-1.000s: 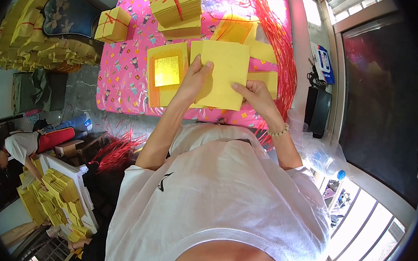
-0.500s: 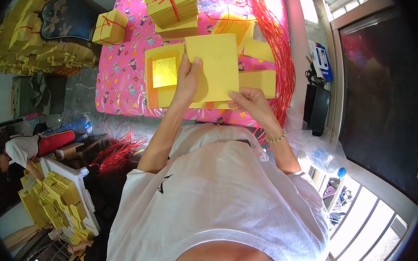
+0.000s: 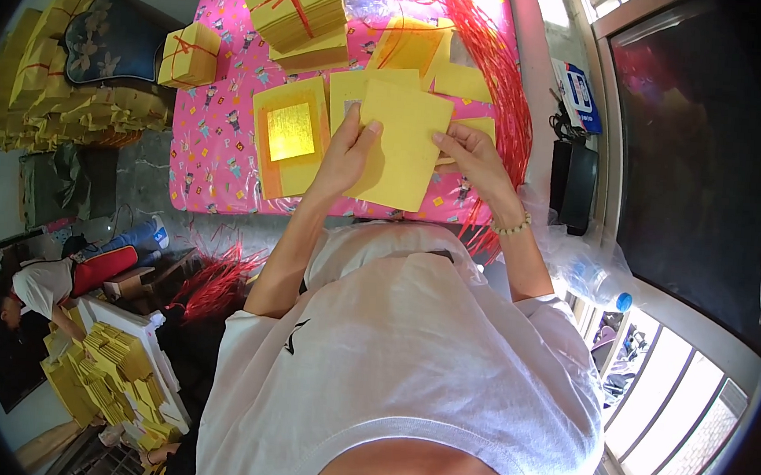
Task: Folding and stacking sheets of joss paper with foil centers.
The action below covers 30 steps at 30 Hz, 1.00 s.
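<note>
Holds yellow paper (image 3: 402,146) above the near part of the pink-covered worktop (image 3: 214,151), pinching the paper's left edge with the left hand (image 3: 346,156) and its right edge with the right hand (image 3: 477,159); has a gold foil square (image 3: 291,131) on yellow sheets (image 3: 304,175) just to the left, string-tied yellow stacks (image 3: 299,11) farther off, and long red strands (image 3: 513,106) along the right side

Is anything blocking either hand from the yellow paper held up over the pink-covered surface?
Nothing visible does: the left hand grips the yellow paper by its left side, and the right hand meets its right edge.
</note>
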Each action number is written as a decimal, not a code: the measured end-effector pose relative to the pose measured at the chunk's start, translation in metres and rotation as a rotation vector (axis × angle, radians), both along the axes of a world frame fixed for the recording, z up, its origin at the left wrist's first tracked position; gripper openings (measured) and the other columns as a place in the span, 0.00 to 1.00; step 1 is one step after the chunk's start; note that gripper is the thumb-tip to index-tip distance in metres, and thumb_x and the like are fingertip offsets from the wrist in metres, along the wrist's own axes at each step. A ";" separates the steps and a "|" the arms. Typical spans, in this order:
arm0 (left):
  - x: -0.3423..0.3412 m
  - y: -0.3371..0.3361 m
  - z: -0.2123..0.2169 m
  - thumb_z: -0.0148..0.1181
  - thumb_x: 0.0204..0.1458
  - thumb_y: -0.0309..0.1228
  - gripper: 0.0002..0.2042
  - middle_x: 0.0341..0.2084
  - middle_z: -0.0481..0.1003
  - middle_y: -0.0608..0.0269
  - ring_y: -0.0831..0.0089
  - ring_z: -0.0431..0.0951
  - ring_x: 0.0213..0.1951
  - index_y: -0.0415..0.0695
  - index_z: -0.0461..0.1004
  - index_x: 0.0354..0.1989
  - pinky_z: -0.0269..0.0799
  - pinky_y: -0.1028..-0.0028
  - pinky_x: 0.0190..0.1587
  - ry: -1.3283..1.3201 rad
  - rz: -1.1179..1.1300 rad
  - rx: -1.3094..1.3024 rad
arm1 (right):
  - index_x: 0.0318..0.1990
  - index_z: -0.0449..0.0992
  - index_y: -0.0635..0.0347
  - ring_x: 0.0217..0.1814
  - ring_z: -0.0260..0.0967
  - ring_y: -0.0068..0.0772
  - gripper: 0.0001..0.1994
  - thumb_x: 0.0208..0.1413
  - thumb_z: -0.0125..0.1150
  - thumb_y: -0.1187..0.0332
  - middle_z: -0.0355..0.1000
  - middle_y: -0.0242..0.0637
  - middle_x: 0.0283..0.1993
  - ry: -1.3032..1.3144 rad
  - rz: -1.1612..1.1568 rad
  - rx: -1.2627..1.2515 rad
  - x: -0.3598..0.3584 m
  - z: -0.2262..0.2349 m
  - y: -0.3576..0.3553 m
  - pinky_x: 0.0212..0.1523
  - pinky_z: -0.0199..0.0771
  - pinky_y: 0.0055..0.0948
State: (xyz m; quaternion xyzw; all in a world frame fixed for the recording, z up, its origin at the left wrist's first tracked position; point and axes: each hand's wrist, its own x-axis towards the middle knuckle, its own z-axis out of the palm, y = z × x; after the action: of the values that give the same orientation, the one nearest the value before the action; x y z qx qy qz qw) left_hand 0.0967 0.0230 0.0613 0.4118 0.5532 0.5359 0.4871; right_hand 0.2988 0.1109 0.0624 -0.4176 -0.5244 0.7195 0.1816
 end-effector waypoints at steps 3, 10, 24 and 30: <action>0.004 -0.001 0.002 0.46 0.61 0.30 0.21 0.50 0.68 0.59 0.76 0.66 0.51 0.35 0.56 0.61 0.60 0.76 0.55 0.040 -0.019 0.008 | 0.43 0.75 0.62 0.36 0.75 0.21 0.12 0.59 0.57 0.63 0.76 0.31 0.37 0.051 0.002 -0.027 0.008 -0.004 0.008 0.34 0.79 0.20; 0.005 0.014 -0.006 0.48 0.61 0.32 0.23 0.51 0.68 0.60 0.75 0.66 0.52 0.35 0.56 0.62 0.60 0.76 0.56 0.110 -0.181 -0.057 | 0.48 0.72 0.61 0.37 0.75 0.20 0.13 0.59 0.57 0.65 0.75 0.32 0.40 0.059 0.086 0.087 0.023 0.000 0.020 0.35 0.79 0.20; -0.013 -0.013 -0.031 0.50 0.59 0.30 0.10 0.39 0.72 0.66 0.78 0.72 0.39 0.42 0.69 0.47 0.69 0.77 0.40 0.257 0.137 -0.049 | 0.46 0.69 0.53 0.34 0.68 0.17 0.08 0.61 0.55 0.66 0.72 0.26 0.39 -0.135 -0.634 -0.068 0.126 -0.149 0.013 0.37 0.74 0.21; -0.006 -0.026 -0.038 0.51 0.57 0.26 0.09 0.35 0.74 0.63 0.76 0.75 0.37 0.39 0.70 0.45 0.71 0.75 0.39 0.361 0.132 -0.089 | 0.46 0.67 0.55 0.37 0.70 0.21 0.08 0.60 0.54 0.68 0.71 0.29 0.40 -0.097 -0.679 -0.084 0.097 -0.196 0.010 0.34 0.77 0.25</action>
State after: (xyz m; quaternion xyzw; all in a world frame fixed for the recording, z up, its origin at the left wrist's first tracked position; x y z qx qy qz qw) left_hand 0.0907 -0.0032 0.0228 0.4424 0.6804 0.4591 0.3613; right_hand 0.3962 0.1206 -0.1333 -0.6089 -0.3335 0.6184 0.3681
